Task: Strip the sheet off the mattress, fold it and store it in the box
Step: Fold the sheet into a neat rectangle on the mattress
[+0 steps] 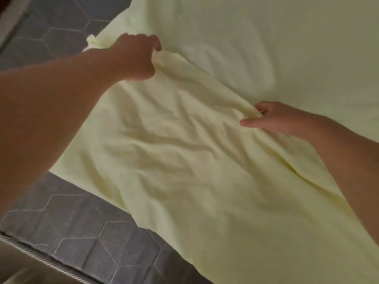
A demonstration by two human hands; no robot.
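The left hand (135, 58) reaches out over the bed with its fingers curled down into the sheet (184, 160), gripping a bunched ridge of the cloth near the far left edge. A small knot of fabric pokes up just beyond the wrist. The right hand (272, 117) lies lower and to the right, pinching a fold of the same ridge between curled fingers, with one finger stretched straight out along the cloth. Between the two hands the fabric is raised and pulled into a creased line.

The sheet is pale yellow and lies on the mattress (86, 226), heavily wrinkled on the near side of the hands and smoother beyond them. Its left edge is drawn back, baring the grey quilted top of the mattress with hexagon stitching along the left and lower left. A corded seam runs along the mattress edge at the bottom left corner.
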